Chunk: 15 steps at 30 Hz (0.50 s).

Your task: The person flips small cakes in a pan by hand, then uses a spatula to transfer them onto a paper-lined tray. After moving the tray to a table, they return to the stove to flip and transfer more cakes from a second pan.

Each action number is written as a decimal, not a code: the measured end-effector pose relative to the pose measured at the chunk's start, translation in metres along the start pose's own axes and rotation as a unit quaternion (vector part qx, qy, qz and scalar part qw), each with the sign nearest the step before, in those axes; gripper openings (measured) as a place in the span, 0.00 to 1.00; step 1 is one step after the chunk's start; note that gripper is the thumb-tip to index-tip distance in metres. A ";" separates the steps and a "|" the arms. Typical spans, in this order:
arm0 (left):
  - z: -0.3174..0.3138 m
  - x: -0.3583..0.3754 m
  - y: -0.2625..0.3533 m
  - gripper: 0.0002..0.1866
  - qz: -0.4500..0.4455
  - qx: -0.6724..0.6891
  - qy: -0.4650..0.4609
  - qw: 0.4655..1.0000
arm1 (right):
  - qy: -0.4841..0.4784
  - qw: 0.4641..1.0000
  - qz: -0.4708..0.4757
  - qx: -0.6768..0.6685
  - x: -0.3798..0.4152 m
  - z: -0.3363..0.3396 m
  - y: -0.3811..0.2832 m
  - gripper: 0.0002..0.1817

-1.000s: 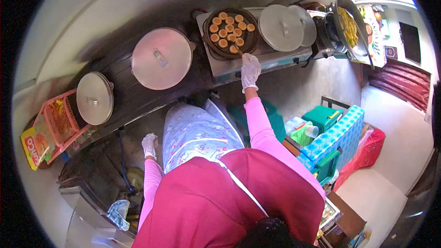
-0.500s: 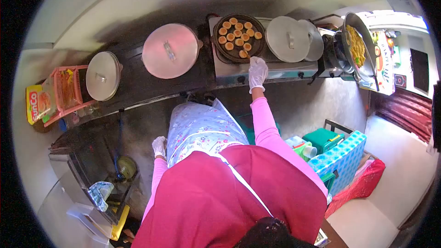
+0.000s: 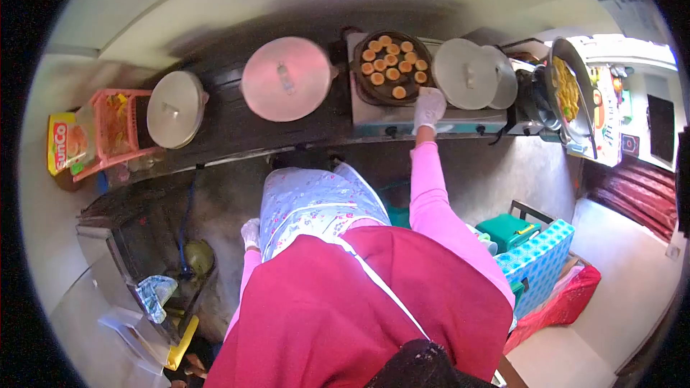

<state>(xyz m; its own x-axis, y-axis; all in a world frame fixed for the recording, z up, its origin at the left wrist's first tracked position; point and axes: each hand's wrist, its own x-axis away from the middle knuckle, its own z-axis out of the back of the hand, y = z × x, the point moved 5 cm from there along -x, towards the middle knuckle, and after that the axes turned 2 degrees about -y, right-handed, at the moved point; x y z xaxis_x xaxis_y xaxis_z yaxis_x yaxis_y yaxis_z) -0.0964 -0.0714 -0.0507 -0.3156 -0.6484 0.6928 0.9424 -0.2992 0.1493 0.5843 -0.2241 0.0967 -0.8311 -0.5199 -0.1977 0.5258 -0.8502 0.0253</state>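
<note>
A dark round pan [image 3: 365,85] with several small golden cakes [image 3: 392,73] sits on a steel stove [image 3: 374,121]. My right hand [image 3: 430,109], in a white glove and pink sleeve, reaches to the pan's near right rim, fingers curled around a thin stick that barely shows. My left hand [image 3: 250,233], also gloved, hangs by my hip beside the flowered apron [image 3: 316,205]. It holds nothing and touches nothing.
Along the dark counter stand a big pink-tinted lid [image 3: 286,79], a smaller lidded pot [image 3: 175,109], two overlapping lids [image 3: 474,74] and a wok of fried food [image 3: 568,90]. A pink basket [image 3: 108,136] is at the left. Crates and a blue box [image 3: 535,262] are at floor right.
The whole view has drifted rightward and down. My right hand has slid from the pan's near edge toward its right rim. My left hand stays hanging at my side.
</note>
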 end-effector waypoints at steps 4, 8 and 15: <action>0.044 -0.025 0.001 0.16 -0.071 -0.074 0.010 0.995 | -0.021 0.546 -0.339 -0.766 0.017 0.017 -0.021 0.16; 0.080 -0.074 -0.035 0.08 -0.082 0.061 0.055 0.993 | -0.219 0.545 -0.215 -0.780 0.029 0.052 -0.168 0.15; 0.152 -0.096 -0.078 0.04 0.170 0.581 -0.007 0.796 | -0.225 0.931 -0.035 -0.284 0.023 0.024 -0.343 0.27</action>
<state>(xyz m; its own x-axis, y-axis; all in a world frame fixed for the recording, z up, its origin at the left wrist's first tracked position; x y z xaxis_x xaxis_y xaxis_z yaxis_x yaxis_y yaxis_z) -0.1232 0.1205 -0.0212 -0.0264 -0.5433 0.8391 0.4426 0.7463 0.4972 0.3807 0.0540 0.1071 -0.7920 -0.5548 0.2550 0.3716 -0.7693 -0.5197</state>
